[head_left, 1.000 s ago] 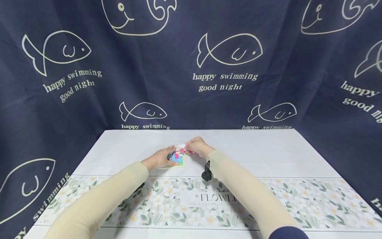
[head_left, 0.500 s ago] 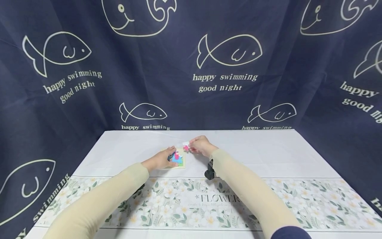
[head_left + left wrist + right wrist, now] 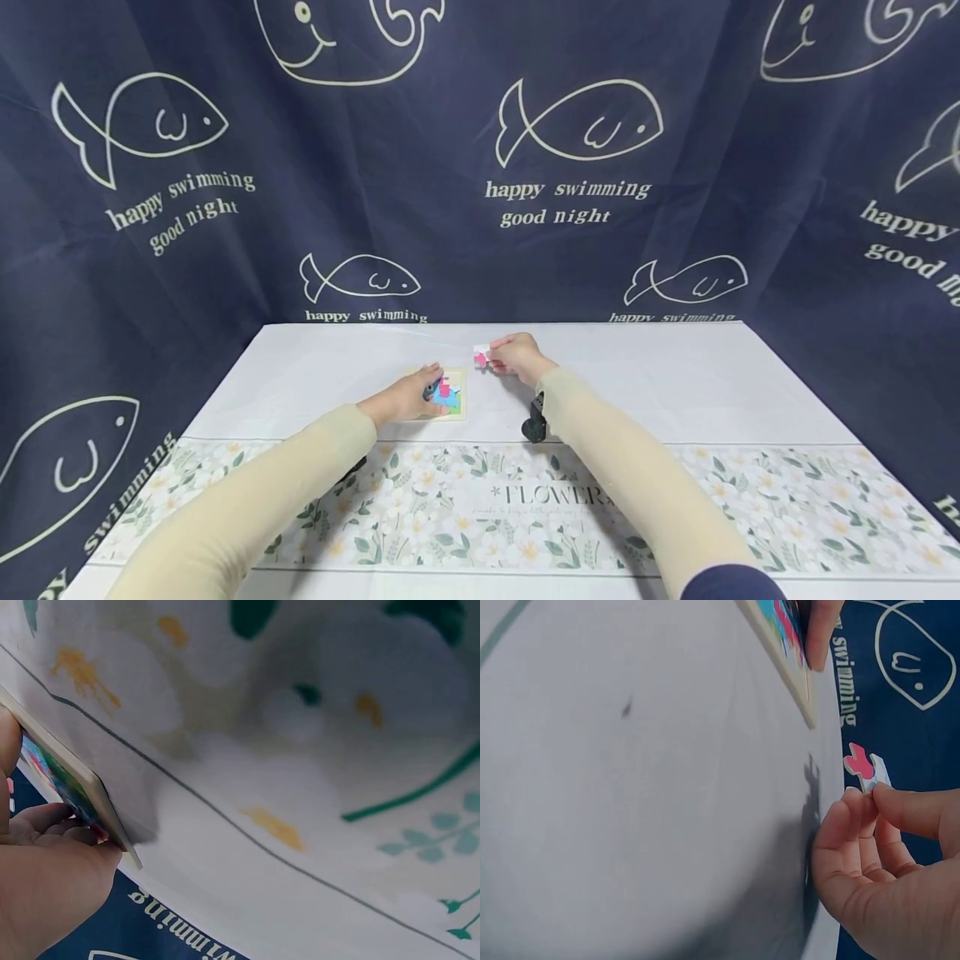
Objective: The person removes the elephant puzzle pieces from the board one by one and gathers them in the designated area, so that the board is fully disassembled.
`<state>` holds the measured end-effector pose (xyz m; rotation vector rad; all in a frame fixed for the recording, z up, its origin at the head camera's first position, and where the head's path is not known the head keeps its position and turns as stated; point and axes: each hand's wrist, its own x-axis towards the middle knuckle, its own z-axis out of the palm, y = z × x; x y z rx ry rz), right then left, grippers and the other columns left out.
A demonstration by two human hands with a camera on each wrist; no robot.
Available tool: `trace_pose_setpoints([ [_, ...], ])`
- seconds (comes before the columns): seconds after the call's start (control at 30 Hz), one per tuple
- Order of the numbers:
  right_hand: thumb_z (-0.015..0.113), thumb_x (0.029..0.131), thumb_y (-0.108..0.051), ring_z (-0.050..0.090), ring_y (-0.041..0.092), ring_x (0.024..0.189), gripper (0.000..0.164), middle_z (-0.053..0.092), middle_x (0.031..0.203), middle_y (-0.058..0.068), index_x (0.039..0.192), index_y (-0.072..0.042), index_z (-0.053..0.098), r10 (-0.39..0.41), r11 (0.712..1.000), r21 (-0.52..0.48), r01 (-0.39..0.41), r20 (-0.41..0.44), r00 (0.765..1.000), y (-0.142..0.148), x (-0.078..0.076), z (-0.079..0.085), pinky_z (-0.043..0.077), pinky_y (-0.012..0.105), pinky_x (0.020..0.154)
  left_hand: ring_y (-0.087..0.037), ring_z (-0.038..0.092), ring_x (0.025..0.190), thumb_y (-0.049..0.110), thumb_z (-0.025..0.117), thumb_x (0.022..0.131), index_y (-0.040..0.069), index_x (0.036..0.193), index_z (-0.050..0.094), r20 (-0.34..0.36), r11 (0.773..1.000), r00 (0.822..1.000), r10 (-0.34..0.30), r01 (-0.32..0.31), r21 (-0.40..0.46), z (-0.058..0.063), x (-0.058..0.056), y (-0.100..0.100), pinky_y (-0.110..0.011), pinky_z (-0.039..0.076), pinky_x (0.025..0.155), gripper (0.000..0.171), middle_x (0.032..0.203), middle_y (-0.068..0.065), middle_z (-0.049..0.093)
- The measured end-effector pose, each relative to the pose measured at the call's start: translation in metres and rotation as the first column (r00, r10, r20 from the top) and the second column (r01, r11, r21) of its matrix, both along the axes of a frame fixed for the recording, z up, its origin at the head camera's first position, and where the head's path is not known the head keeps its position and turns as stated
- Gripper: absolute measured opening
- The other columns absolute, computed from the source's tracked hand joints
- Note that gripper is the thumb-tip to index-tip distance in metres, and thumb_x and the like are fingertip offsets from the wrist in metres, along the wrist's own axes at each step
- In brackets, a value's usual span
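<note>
A small jigsaw puzzle (image 3: 450, 402) in a pale frame (image 3: 791, 679) lies on the table, its picture blue, pink and green. My left hand (image 3: 405, 395) rests over its left part, thumb toward the near side and fingers toward the far side, covering much of the picture. Up and to the right of the frame, my right hand (image 3: 519, 355) pinches a puzzle piece (image 3: 481, 357) between thumb and fingertips. The piece is pink and white, with knobbed edges plain in the right wrist view. Over the table it is held, apart from the frame.
The table (image 3: 637, 375) has a white cover with a flowered band (image 3: 435, 500) across its front. Behind it hangs a dark blue curtain (image 3: 450, 167) with fish drawings. A black wrist camera (image 3: 535, 423) sits under the right sleeve.
My right hand has drawn the pink and white piece away from the puzzle's upper right, moving it right and toward the back. The left hand has stayed on the puzzle.
</note>
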<state>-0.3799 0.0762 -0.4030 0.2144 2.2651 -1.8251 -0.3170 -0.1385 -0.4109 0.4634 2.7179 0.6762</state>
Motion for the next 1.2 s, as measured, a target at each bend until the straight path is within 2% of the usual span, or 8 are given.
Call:
trace_pose_setpoints([
  [0.17, 0.063, 0.088, 0.006, 0.06, 0.008, 0.06, 0.023, 0.063, 0.077, 0.006, 0.11, 0.01, 0.063, -0.044, 0.999, -0.005, 0.044, -0.016, 0.999, 0.008, -0.002, -0.003, 0.06, 0.021, 0.067, -0.032, 0.013, 0.15, 0.033, 0.07, 0.089, 0.001, 0.153, 0.024, -0.01, 1.0, 1.0, -0.011, 0.011, -0.015, 0.002, -0.001, -0.001, -0.046, 0.014, 0.124, 0.085, 0.162, -0.012, 0.015],
  [0.43, 0.062, 0.088, 0.008, 0.058, 0.005, 0.055, 0.026, 0.063, 0.078, 0.008, 0.113, 0.014, 0.061, -0.056, 0.998, -0.023, 0.056, -0.012, 0.998, 0.014, -0.004, -0.006, 0.059, 0.018, 0.062, -0.032, 0.014, 0.15, 0.038, 0.068, 0.09, 0.003, 0.153, 0.024, -0.004, 0.998, 0.999, -0.044, 0.043, -0.056, 0.007, 0.0, -0.003, -0.047, 0.015, 0.123, 0.084, 0.162, -0.011, 0.017],
  [0.7, 0.062, 0.085, 0.01, 0.058, 0.007, 0.052, 0.02, 0.067, 0.081, 0.016, 0.104, 0.014, 0.063, -0.044, 0.998, -0.036, 0.044, -0.017, 0.999, 0.023, -0.024, -0.02, 0.059, 0.02, 0.06, -0.032, 0.012, 0.15, 0.038, 0.066, 0.091, 0.002, 0.153, 0.021, 0.03, 0.996, 0.997, -0.075, 0.077, -0.05, 0.008, -0.003, -0.008, -0.046, 0.013, 0.124, 0.084, 0.163, -0.012, 0.013],
  [0.87, 0.061, 0.088, 0.008, 0.058, 0.005, 0.054, 0.025, 0.066, 0.084, 0.013, 0.112, 0.013, 0.061, -0.059, 0.998, -0.028, 0.059, 0.017, 0.998, 0.024, -0.018, -0.012, 0.059, 0.018, 0.064, -0.032, 0.011, 0.15, 0.035, 0.066, 0.091, 0.001, 0.153, 0.021, 0.042, 0.997, 0.996, -0.075, 0.077, -0.03, 0.008, -0.003, -0.009, -0.046, 0.012, 0.124, 0.084, 0.163, -0.012, 0.012],
  [0.97, 0.062, 0.088, 0.008, 0.058, 0.004, 0.054, 0.027, 0.065, 0.08, 0.009, 0.114, 0.014, 0.06, -0.076, 0.996, -0.037, 0.077, 0.018, 0.997, 0.023, -0.016, -0.008, 0.058, 0.016, 0.063, -0.031, 0.013, 0.15, 0.034, 0.067, 0.09, 0.002, 0.153, 0.023, 0.024, 0.997, 0.997, -0.067, 0.068, -0.04, 0.009, -0.002, -0.009, -0.045, 0.014, 0.124, 0.083, 0.163, -0.011, 0.014],
  [1.2, 0.065, 0.083, 0.012, 0.059, 0.005, 0.05, 0.03, 0.067, 0.073, 0.012, 0.112, 0.017, 0.061, -0.131, 0.99, -0.06, 0.131, 0.015, 0.991, 0.023, -0.018, -0.007, 0.058, 0.016, 0.058, -0.031, 0.02, 0.148, 0.033, 0.069, 0.089, 0.002, 0.151, 0.029, -0.028, 0.995, 0.997, -0.065, 0.063, -0.078, 0.01, 0.001, -0.006, -0.045, 0.019, 0.123, 0.08, 0.161, -0.011, 0.02],
])
